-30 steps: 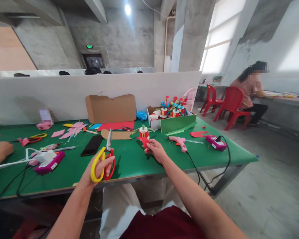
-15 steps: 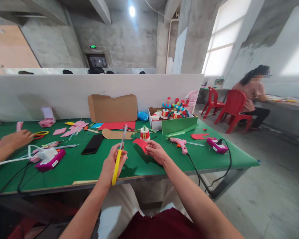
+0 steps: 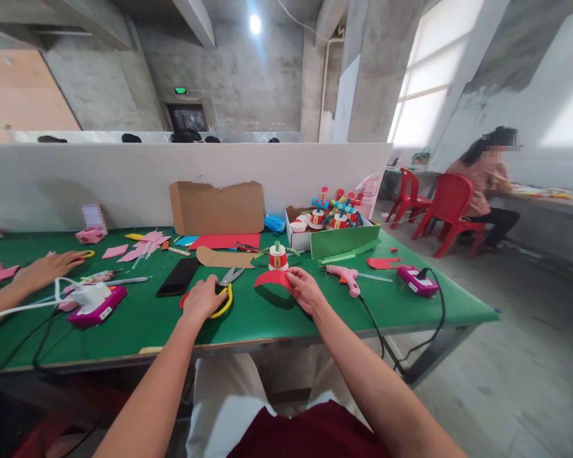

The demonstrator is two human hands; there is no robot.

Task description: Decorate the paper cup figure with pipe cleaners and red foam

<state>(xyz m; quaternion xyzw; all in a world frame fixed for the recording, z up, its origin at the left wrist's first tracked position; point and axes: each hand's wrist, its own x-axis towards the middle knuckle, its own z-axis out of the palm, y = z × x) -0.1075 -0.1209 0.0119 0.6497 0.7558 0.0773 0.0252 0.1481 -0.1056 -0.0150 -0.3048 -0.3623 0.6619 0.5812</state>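
My left hand [image 3: 204, 298] is low over the green table, its fingers curled on a pair of scissors [image 3: 228, 299] with red and yellow handles and blades parted. Between thumb and fingers, my right hand [image 3: 306, 289] pinches a curved strip of red paper [image 3: 271, 278] just above the tabletop. Right behind the strip stands a small red-and-white cup figure [image 3: 277, 257] with green spiral arms, its lower part close to the paper. To the right of my right hand lies a pink glue gun [image 3: 345, 278].
A box [image 3: 298, 238] of similar figures stands at the back. A black phone [image 3: 177, 277] and brown cardboard piece [image 3: 224, 257] lie left of centre. Purple power strips [image 3: 417, 280] with cords sit at both sides. Another person's hand [image 3: 52, 270] works at the far left.
My left hand has lowered the scissors from upright to flat near the table, blades now parted. The red strip in my right hand has turned and shows longer.
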